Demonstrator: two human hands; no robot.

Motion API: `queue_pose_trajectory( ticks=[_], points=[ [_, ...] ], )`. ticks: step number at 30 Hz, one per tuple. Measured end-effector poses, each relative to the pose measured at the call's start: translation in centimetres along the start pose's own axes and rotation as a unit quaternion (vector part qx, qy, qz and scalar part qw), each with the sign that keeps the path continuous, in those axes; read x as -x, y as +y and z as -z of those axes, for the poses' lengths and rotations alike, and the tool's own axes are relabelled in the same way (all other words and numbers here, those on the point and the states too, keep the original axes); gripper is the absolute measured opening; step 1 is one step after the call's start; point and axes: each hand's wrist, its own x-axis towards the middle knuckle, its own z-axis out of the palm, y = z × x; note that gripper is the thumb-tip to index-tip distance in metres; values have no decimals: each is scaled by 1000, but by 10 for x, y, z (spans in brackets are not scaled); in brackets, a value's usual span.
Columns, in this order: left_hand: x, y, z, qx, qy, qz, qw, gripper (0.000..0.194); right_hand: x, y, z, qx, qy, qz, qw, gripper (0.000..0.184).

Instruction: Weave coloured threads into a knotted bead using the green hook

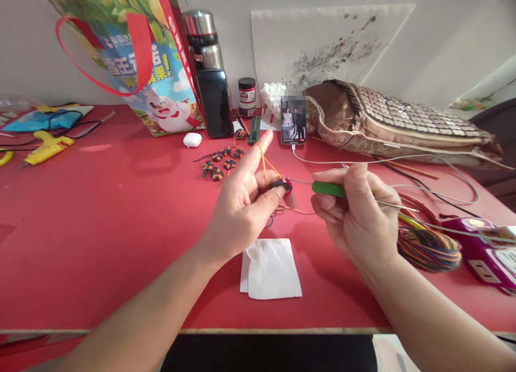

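Observation:
Between its thumb and fingers, my left hand [245, 200] pinches a small multicoloured crochet piece [287, 185]. Orange yarn [264, 165] loops over its raised index finger and runs down to the piece. My right hand [358, 210] grips a crochet hook by its green handle [328, 188]; the thin metal shaft points left, its tip at the crochet piece. The exact place of the tip in the stitches is hidden. Several small dark-and-orange crocheted pieces [217, 174] lie beyond my left hand. A ball of multicoloured yarn [429, 248] rests right of my right wrist.
A white folded tissue [274, 270] lies near the front edge. At the back stand a colourful bag [169, 106], a steel flask [210, 55], a dark phone [215, 103] and a lit phone [293, 127] with a cable. A purple power strip [489, 259] sits right; a yellow glue gun [48, 146], left.

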Motion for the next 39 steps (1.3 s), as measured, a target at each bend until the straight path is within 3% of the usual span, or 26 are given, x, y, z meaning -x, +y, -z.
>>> queue_pose_trajectory(
  ticks=[7,15,21,26,33,39],
  points=[
    [-1,-7,3,-34,34,-56,997,76,3,4,1,-7,-30,26,999,22],
    [0,-4,2,-91,48,-76,992,69,6,3,5,62,-12,49,997,24],
    [-1,-7,5,-164,9,-117,979,64,5,-3,13,119,-4,36,992,28],
    [-1,-6,9,-206,-27,-115,971,67,1,-6,19,132,-3,27,991,32],
    [-4,-8,16,-306,-71,-181,932,69,-6,-12,21,94,-31,-37,994,31],
    [-2,-5,21,-168,-114,-80,976,68,-14,-16,16,19,-35,-91,995,35]
  ],
)
